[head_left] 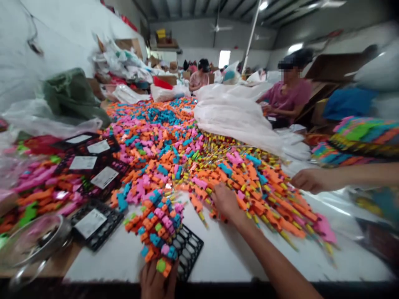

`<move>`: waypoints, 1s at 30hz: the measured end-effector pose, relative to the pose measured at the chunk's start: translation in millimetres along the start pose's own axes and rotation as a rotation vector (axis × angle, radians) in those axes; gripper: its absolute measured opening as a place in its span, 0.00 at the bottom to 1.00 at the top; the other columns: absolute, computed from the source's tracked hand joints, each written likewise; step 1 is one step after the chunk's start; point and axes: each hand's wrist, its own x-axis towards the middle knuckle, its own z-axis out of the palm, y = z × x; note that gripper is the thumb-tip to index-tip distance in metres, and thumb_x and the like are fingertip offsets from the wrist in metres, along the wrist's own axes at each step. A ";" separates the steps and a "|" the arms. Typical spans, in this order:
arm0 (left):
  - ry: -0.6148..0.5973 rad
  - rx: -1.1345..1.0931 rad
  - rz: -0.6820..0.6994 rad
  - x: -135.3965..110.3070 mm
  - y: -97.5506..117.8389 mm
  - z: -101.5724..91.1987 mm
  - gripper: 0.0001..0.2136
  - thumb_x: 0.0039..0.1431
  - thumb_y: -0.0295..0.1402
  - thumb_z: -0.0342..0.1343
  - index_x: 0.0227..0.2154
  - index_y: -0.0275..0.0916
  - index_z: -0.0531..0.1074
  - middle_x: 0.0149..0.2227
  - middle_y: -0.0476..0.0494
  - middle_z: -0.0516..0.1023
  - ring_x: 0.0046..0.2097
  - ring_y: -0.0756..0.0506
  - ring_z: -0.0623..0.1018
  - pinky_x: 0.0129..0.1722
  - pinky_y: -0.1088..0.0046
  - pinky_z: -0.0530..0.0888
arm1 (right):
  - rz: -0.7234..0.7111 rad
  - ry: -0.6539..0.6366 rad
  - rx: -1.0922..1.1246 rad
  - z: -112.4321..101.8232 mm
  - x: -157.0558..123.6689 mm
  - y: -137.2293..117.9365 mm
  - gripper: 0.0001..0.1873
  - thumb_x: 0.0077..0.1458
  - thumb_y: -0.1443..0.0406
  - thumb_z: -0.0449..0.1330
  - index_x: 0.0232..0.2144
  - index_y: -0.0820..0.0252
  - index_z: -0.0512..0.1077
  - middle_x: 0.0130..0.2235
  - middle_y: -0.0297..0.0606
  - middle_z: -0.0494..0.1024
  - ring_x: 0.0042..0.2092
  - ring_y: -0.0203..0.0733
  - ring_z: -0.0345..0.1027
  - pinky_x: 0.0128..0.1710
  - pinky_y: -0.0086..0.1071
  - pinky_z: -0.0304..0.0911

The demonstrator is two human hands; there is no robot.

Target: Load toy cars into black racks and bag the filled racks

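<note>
Our left hand [157, 279] sits between six and seven o'clock in the view, its grip grasping the near end of a black tray [192, 248]. The tray lies at six o'clock on the white counter [118, 263]. Its right strip shows bare, open cells, while the rest is covered by orange, pink, blue and green pieces [160, 220].

At five o'clock we have our right hand [226, 203], fingers bent down among the orange toys [262, 195]; we cannot tell whether that grip is clenched on one or released. Many of these toys have yellow stems, most pointing towards four or five o'clock.

Just past three o'clock, another person's hand [313, 180] reaches in beside the toys' right edge. Beyond our hands, a wide mixed heap [162, 124] spreads towards eleven o'clock.

We see labelled trays [109, 214] from eight to nine o'clock, with a metal pan [67, 228] farther out at eight. A white sheet [233, 112] bulges between one and two o'clock. One co-worker [288, 97] in pink sits at two, another [199, 79] at twelve.
</note>
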 end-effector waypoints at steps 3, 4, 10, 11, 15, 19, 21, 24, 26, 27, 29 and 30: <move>0.013 -0.045 -0.027 -0.8 3.1 -17.2 0.07 0.58 0.35 0.54 0.38 0.43 0.75 0.38 0.42 0.78 0.41 0.42 0.77 0.37 0.63 0.78 | 0.022 0.018 0.123 -4.4 -13.4 2.9 0.09 0.61 0.67 0.50 0.39 0.63 0.69 0.40 0.43 0.73 0.41 0.42 0.69 0.38 0.31 0.60; 0.007 -0.072 -0.050 2.3 3.8 -19.8 0.07 0.58 0.35 0.55 0.37 0.42 0.74 0.38 0.42 0.78 0.41 0.42 0.77 0.37 0.65 0.77 | 0.004 0.004 0.159 -4.7 -21.4 2.5 0.08 0.61 0.68 0.50 0.40 0.63 0.68 0.40 0.41 0.73 0.41 0.42 0.69 0.38 0.31 0.60; -0.046 -0.166 -0.149 11.6 5.5 -24.2 0.06 0.58 0.36 0.55 0.35 0.42 0.75 0.35 0.44 0.77 0.39 0.43 0.77 0.38 0.65 0.77 | -0.050 -0.113 0.051 6.5 -69.7 -11.7 0.17 0.61 0.68 0.52 0.53 0.56 0.65 0.46 0.42 0.71 0.42 0.44 0.70 0.36 0.32 0.60; -0.049 -0.172 -0.163 10.9 5.3 -24.4 0.06 0.58 0.36 0.55 0.36 0.42 0.75 0.36 0.44 0.77 0.39 0.43 0.76 0.38 0.65 0.77 | -0.059 -0.136 0.021 8.8 -72.4 -15.2 0.16 0.61 0.68 0.52 0.51 0.57 0.66 0.46 0.43 0.71 0.42 0.45 0.70 0.35 0.32 0.61; -0.066 -0.181 -0.156 9.3 2.6 -24.1 0.06 0.57 0.35 0.56 0.36 0.42 0.75 0.36 0.44 0.78 0.40 0.43 0.76 0.39 0.64 0.76 | -0.088 -0.184 -0.048 9.8 -67.4 -29.0 0.18 0.60 0.66 0.53 0.53 0.60 0.66 0.47 0.47 0.71 0.45 0.49 0.71 0.37 0.35 0.63; -0.068 -0.175 -0.119 10.6 1.1 -23.4 0.07 0.57 0.35 0.56 0.37 0.42 0.75 0.36 0.44 0.77 0.41 0.43 0.76 0.40 0.64 0.76 | -0.097 -0.226 -0.059 -0.4 -61.1 -32.5 0.26 0.59 0.72 0.50 0.59 0.59 0.59 0.48 0.48 0.72 0.43 0.48 0.72 0.38 0.35 0.64; -0.072 -0.175 -0.123 11.3 2.5 -22.6 0.07 0.57 0.35 0.56 0.37 0.42 0.75 0.36 0.44 0.77 0.41 0.43 0.75 0.39 0.65 0.75 | -0.093 -0.223 0.068 -2.8 -65.1 -26.7 0.27 0.57 0.73 0.51 0.59 0.61 0.58 0.46 0.48 0.73 0.43 0.47 0.71 0.40 0.36 0.64; -0.057 -0.149 -0.115 12.5 6.2 -20.8 0.06 0.57 0.36 0.56 0.36 0.42 0.75 0.35 0.44 0.77 0.40 0.43 0.75 0.38 0.66 0.74 | -0.091 -0.222 0.506 4.5 -79.5 -16.7 0.20 0.57 0.70 0.53 0.52 0.61 0.61 0.35 0.40 0.75 0.38 0.43 0.71 0.38 0.34 0.65; -0.034 -0.123 -0.091 13.4 8.3 -19.4 0.06 0.57 0.37 0.56 0.35 0.43 0.75 0.34 0.44 0.77 0.40 0.43 0.74 0.38 0.65 0.74 | -0.055 -0.324 0.907 17.3 -91.9 -18.0 0.11 0.58 0.65 0.54 0.44 0.60 0.63 0.26 0.32 0.73 0.29 0.39 0.70 0.31 0.32 0.66; -0.022 -0.112 -0.073 13.7 9.1 -18.8 0.06 0.57 0.37 0.56 0.34 0.43 0.75 0.34 0.44 0.77 0.40 0.43 0.74 0.38 0.65 0.73 | -0.028 -0.396 1.101 25.2 -97.9 -22.5 0.09 0.57 0.62 0.54 0.40 0.59 0.63 0.24 0.30 0.72 0.26 0.38 0.69 0.28 0.31 0.66; -0.014 -0.098 -0.049 13.8 9.5 -17.9 0.06 0.57 0.37 0.55 0.34 0.42 0.74 0.33 0.44 0.76 0.40 0.43 0.73 0.38 0.65 0.72 | 0.009 -0.511 1.399 41.1 -107.5 -37.4 0.12 0.53 0.59 0.59 0.36 0.58 0.63 0.22 0.28 0.71 0.24 0.37 0.69 0.26 0.31 0.67; -0.017 -0.094 -0.042 13.5 9.3 -17.7 0.06 0.57 0.36 0.55 0.34 0.42 0.74 0.34 0.44 0.76 0.39 0.43 0.73 0.37 0.65 0.72 | 0.019 -0.540 1.477 47.7 -110.4 -46.1 0.14 0.50 0.58 0.62 0.35 0.58 0.64 0.23 0.28 0.72 0.24 0.37 0.70 0.25 0.30 0.67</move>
